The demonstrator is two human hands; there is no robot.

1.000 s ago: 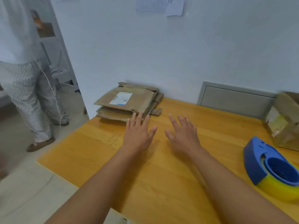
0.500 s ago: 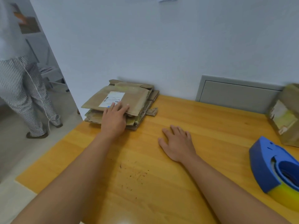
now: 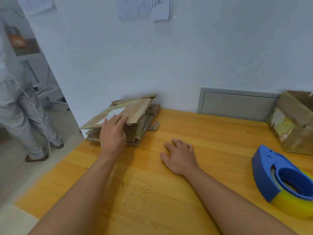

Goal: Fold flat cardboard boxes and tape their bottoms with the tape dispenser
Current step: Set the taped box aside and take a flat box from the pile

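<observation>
Yellow wooden table (image 3: pixel 211 133), flat cardboard stack (image 3: pixel 142 128), tape dispenser (image 3: pixel 271 175), folded box (image 3: pixel 294 126)

Flat box stack (image 3: pixel 135 119) at desk (image 3: pixel 169 200) far-left corner, left hand (image 3: pixel 113 133) on it. Right hand (image 3: pixel 181 156) mid-desk. Tape dispenser (image 3: pixel 284 182) at right edge; assembled box (image 3: pixel 294 122) behind it, far-right corner.

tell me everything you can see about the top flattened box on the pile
The top flat box is worn brown cardboard, creased, with ragged edges and a white label on its upper face. It lies on the stack of flat boxes at the table's far left corner by the wall, its near edge raised off the stack. The left hand grips that near edge, fingers over the label.
</observation>
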